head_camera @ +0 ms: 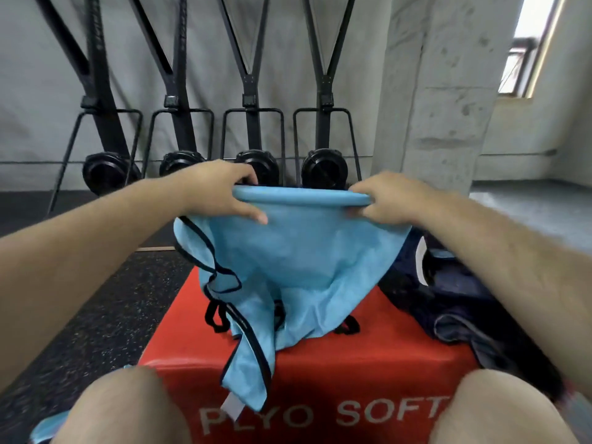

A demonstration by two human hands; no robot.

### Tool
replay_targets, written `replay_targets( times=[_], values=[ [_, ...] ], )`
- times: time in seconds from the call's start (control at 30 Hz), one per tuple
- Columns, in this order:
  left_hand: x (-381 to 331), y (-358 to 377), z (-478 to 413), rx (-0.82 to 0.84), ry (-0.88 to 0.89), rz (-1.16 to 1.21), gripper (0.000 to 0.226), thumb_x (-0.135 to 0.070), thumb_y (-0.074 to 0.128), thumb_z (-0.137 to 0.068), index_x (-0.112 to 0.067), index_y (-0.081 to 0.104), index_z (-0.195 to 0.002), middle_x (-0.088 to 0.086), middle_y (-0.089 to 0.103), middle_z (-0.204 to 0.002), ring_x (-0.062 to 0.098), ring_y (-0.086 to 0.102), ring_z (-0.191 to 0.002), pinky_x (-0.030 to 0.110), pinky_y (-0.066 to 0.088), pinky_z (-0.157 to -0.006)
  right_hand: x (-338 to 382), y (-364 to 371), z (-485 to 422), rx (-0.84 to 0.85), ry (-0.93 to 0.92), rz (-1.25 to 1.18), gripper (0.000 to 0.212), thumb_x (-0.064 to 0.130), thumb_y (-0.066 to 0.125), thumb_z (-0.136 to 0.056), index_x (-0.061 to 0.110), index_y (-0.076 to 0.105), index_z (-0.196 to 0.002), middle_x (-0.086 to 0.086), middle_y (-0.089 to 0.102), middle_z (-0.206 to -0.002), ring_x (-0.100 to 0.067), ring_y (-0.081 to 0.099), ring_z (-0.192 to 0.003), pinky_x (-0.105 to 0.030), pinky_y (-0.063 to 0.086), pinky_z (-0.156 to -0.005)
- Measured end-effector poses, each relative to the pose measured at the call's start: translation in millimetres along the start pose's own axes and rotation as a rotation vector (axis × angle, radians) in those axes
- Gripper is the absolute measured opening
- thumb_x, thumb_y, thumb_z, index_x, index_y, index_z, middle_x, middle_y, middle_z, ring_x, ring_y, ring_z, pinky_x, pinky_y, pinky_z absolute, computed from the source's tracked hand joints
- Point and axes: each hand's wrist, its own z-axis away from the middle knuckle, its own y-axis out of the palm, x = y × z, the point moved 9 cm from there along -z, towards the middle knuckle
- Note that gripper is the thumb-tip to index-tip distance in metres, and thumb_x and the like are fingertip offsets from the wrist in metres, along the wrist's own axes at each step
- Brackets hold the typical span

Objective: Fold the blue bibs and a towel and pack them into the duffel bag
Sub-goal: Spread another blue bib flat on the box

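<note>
Light blue bib (301, 251) with black trim, red box (352, 363) with white lettering, navy bag (455, 302)

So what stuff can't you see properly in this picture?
- Duffel bag: head view; the right arm and the held blue bib cover parts, so I can't tell if it's open.
- Red box: its lettering is cut off by the knees and the bottom edge.
- Second blue cloth: mostly cut off by the edge and the left knee.

Daylight from the window (525, 43) on my right, blown out white. Room dim, soft shadows. Wide-angle bends edges; my hands slightly blurred.
</note>
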Motion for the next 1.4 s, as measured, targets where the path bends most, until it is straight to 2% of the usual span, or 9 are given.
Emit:
replay_targets(
  times=[0.2,0.37,0.5,0.67,0.83,0.93,1.03,1.17,1.4],
  values=[
    [5,-5,5,-0.011,-0.109,0.334,0.005,-0.018,0.065,-0.093,-0.020,0.065,-0.089,-0.001,0.060,-0.077,0.016,0.052,-0.067,0.028,0.040,-0.056,-10,-25,-13,-0.142,0.126,-0.172,0.016,0.001,0.048,-0.088,0.005,0.063,-0.092,-0.013,0.066,-0.089,-0.027,0.060,-0.081,-0.037,0.043,-0.063],
    [10,-13,11,-0.163,-0.254,0.771,0.021,-0.009,0.047,-0.099,-0.017,0.066,-0.102,0.009,0.066,-0.100,0.020,0.058,-0.087,0.035,0.050,-0.078,-10,-32,-8,-0.207,0.167,-0.563,0.018,0.027,0.055,-0.095,0.012,0.064,-0.100,-0.004,0.063,-0.088,-0.019,0.055,-0.079,-0.032,0.040,-0.065],
    [-10,-32,16,-0.183,-0.105,0.486,0.022,-0.048,0.060,-0.093,-0.026,0.056,-0.091,-0.002,0.061,-0.089,0.009,0.054,-0.075,0.028,0.042,-0.063,17,-44,10,-0.083,0.043,-0.239,0.062,0.078,0.075,-0.061,0.032,0.062,-0.100,0.013,0.065,-0.092,-0.014,0.062,-0.086,-0.035,0.053,-0.075],
    [-12,-6,18,0.167,-0.004,-0.158,0.037,-0.045,0.077,-0.081,-0.023,0.056,-0.103,-0.005,0.064,-0.096,0.013,0.058,-0.075,0.031,0.048,-0.070,9,-44,3,-0.079,0.065,0.062,0.013,0.027,0.060,-0.096,0.019,0.062,-0.085,-0.002,0.063,-0.086,-0.021,0.054,-0.073,-0.031,0.038,-0.056],
    [10,-8,6,0.059,-0.031,0.067,0.016,-0.022,0.062,-0.094,-0.023,0.054,-0.081,-0.001,0.058,-0.077,0.019,0.054,-0.070,0.033,0.043,-0.059,2,-38,1,-0.140,0.111,-0.207,0.026,-0.004,0.041,-0.082,0.009,0.059,-0.096,-0.009,0.063,-0.087,-0.027,0.058,-0.074,-0.034,0.046,-0.062],
    [14,-11,8,0.025,-0.044,0.196,0.016,-0.017,0.058,-0.094,-0.021,0.051,-0.080,0.002,0.052,-0.071,0.017,0.046,-0.061,0.035,0.041,-0.056,6,-31,2,-0.127,0.069,-0.277,0.011,0.024,0.055,-0.095,0.020,0.059,-0.104,0.000,0.065,-0.096,-0.018,0.062,-0.082,-0.034,0.051,-0.065],
    [14,-15,10,-0.011,-0.069,0.246,0.015,-0.023,0.058,-0.096,-0.014,0.054,-0.085,0.002,0.051,-0.072,0.017,0.045,-0.058,0.031,0.037,-0.053,11,-28,10,-0.058,0.036,-0.234,0.061,0.071,0.071,-0.073,0.026,0.056,-0.111,0.008,0.062,-0.099,-0.015,0.060,-0.085,-0.033,0.051,-0.072],
    [9,-12,18,0.035,-0.031,0.074,0.045,-0.052,0.078,-0.077,-0.013,0.054,-0.081,0.002,0.058,-0.078,0.022,0.056,-0.073,0.036,0.045,-0.067,8,-23,8,-0.064,0.015,-0.085,0.043,0.042,0.082,-0.076,0.025,0.047,-0.092,0.002,0.058,-0.092,-0.023,0.061,-0.080,-0.036,0.050,-0.064],
    [10,-2,21,0.071,0.000,-0.050,0.028,0.011,0.050,-0.075,-0.010,0.049,-0.094,0.002,0.051,-0.097,0.021,0.051,-0.084,0.032,0.043,-0.069,3,-9,3,-0.004,0.026,0.088,0.013,0.002,0.049,-0.085,0.013,0.052,-0.092,-0.006,0.058,-0.094,-0.029,0.057,-0.086,-0.039,0.050,-0.069]
  ],
)
